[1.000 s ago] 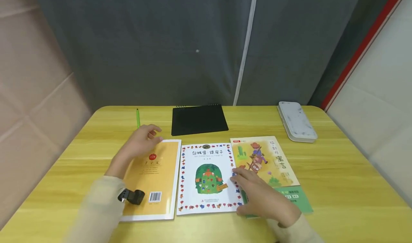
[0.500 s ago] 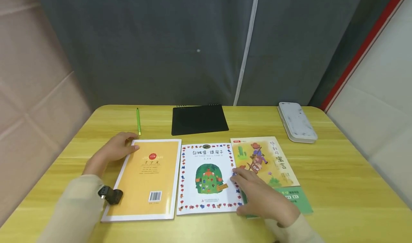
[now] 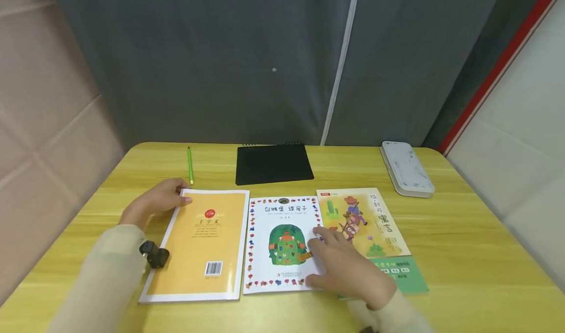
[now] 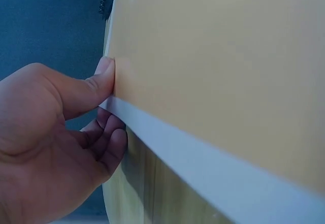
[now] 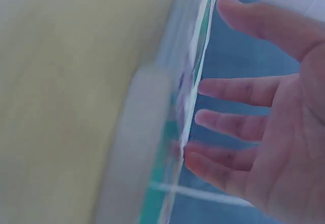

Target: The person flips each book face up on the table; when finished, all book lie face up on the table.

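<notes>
My left hand (image 3: 160, 196) pinches the upper left corner of an orange paperback (image 3: 198, 254) with a white border and a barcode. In the left wrist view the thumb lies on the cover (image 4: 213, 66) and the other fingers are curled at its underside. My right hand (image 3: 346, 267) spreads its fingers over the right edge of a white picture book (image 3: 260, 240) with a green castle drawing. The right wrist view shows its fingers nearly straight, fingertips right at the book's surface. Partly behind that hand lies a yellow and green book (image 3: 388, 225).
Behind the books are a green pencil (image 3: 191, 166), a black spiral notebook (image 3: 274, 164) and a white case (image 3: 407, 168) at the back right. All rest on a yellow wooden table (image 3: 468, 254) in front of a dark grey curtain (image 3: 220, 68).
My left hand has gone from above the orange book's top to its upper left corner and taken hold there. My right hand has shifted slightly left over the white book.
</notes>
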`<state>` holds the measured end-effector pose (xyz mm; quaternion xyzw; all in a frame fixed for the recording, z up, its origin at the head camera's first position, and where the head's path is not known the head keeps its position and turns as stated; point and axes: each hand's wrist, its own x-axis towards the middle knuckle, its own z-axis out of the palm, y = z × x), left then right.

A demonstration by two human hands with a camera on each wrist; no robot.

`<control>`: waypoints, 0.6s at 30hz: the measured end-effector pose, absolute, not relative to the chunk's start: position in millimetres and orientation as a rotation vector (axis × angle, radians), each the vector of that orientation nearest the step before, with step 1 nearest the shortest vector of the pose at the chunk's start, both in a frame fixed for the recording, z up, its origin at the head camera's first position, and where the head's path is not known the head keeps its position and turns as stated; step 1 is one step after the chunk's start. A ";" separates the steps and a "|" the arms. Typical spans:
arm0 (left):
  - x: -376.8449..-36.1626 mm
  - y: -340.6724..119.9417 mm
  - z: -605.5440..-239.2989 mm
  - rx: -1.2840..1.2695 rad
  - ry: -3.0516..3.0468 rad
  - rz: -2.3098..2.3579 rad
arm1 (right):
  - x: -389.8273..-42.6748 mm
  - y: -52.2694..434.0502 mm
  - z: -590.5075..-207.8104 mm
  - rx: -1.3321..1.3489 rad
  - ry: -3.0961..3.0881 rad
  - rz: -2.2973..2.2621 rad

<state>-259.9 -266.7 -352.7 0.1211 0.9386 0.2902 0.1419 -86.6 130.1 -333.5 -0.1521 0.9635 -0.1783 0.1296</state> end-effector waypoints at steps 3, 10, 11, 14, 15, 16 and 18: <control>-262.3 -268.3 -355.1 0.366 2.707 0.862 | -87.8 116.1 -328.3 -0.548 2.794 -0.507; -261.9 -272.9 -356.6 0.381 2.718 0.899 | -87.8 60.2 -321.9 -0.829 2.797 -0.313; -261.7 -273.5 -356.5 0.375 2.721 0.902 | -86.8 52.7 -322.6 -0.846 2.790 -0.281; -261.2 -274.4 -355.9 0.368 2.723 0.926 | -84.2 34.7 -327.2 -0.854 2.756 -0.215; -261.1 -274.5 -355.6 0.367 2.721 0.943 | -83.4 30.5 -329.1 -0.852 2.754 -0.197; -260.8 -274.3 -354.8 0.359 2.720 0.957 | -82.2 27.1 -330.9 -0.840 2.750 -0.192; -259.9 -274.5 -352.8 0.343 2.711 0.999 | -79.8 22.3 -334.0 -0.811 2.753 -0.181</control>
